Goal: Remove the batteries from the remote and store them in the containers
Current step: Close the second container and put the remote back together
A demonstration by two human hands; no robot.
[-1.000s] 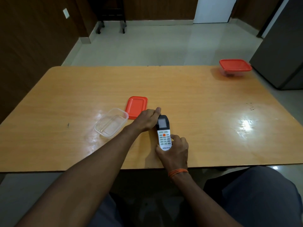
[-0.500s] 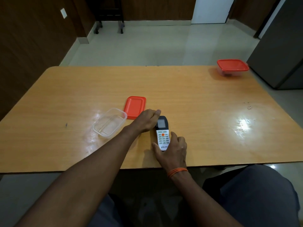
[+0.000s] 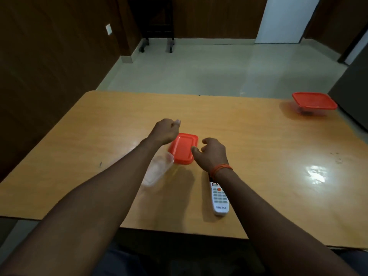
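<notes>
The white remote (image 3: 219, 198) lies face up on the wooden table (image 3: 258, 140) near its front edge, with no hand on it. My right hand (image 3: 213, 154) hovers just beyond the remote, fingers loosely curled, its thumb over the right edge of the loose red lid (image 3: 183, 148). My left hand (image 3: 166, 131) is above the lid's far left corner, curled into a fist with nothing visible in it. The clear open container (image 3: 158, 170) sits left of the lid, partly hidden by my left forearm. No batteries are visible.
A second clear container with a red lid on it (image 3: 314, 103) stands at the table's far right corner, next to a dark cabinet (image 3: 352, 92). Beyond the table are pale floor and a wheeled stand (image 3: 156, 22).
Both hands let go of the remote and moved forward over the red lid. The remote now lies alone near the front edge. The camera has tilted and come closer.
</notes>
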